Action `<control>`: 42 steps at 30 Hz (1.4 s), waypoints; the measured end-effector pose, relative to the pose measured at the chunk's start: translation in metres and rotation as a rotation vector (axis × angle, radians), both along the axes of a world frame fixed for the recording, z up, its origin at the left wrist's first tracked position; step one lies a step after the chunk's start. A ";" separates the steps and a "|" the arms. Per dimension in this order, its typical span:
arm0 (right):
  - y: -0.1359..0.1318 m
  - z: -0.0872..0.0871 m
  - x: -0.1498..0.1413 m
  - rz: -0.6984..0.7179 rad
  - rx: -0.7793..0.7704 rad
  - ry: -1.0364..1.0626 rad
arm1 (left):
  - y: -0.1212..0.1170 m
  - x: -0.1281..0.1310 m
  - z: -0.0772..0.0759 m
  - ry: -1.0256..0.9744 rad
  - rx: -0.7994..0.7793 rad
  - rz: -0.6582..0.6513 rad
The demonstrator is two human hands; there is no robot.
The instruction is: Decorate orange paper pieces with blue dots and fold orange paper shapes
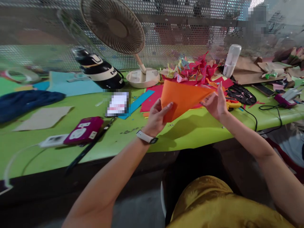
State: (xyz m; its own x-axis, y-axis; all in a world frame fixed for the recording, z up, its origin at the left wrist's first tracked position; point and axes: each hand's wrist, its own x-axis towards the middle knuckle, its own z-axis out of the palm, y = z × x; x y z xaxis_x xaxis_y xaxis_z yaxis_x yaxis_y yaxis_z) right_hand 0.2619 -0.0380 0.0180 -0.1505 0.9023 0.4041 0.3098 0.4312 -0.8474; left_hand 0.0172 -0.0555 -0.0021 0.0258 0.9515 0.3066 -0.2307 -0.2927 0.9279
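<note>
A folded sheet of orange paper (181, 98) is raised above the near edge of the green table, its narrow point to the right. My left hand (158, 114) grips the paper's left end, thumb on the near face and the other fingers partly hidden behind it. At the pointed end is my right hand (217, 103), its fingers apart and stretched, with the paper's tip at or against them. Whether those fingers pinch the tip I cannot tell. Behind the paper lie red paper sheets (152, 98) and a heap of folded red and pink paper pieces (199, 71).
On the green table (114, 133) are a fan (118, 28), a black bottle (102, 69), a purple box (84, 129) with a cable, and a blue paper strip (140, 103). Yellow-handled scissors (232, 104) and a white bottle (232, 60) are to the right.
</note>
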 end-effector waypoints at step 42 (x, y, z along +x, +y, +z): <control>0.026 0.020 -0.022 0.128 -0.472 0.408 | 0.020 0.001 0.042 0.388 -0.290 -0.252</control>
State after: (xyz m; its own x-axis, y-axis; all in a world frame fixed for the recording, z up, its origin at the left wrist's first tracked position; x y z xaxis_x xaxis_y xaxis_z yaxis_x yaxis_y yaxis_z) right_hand 0.2401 -0.0120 0.0378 -0.1874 0.9822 0.0149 -0.1070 -0.0053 -0.9942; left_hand 0.0180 -0.0352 0.0396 0.3232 0.9453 -0.0444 0.1144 0.0076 0.9934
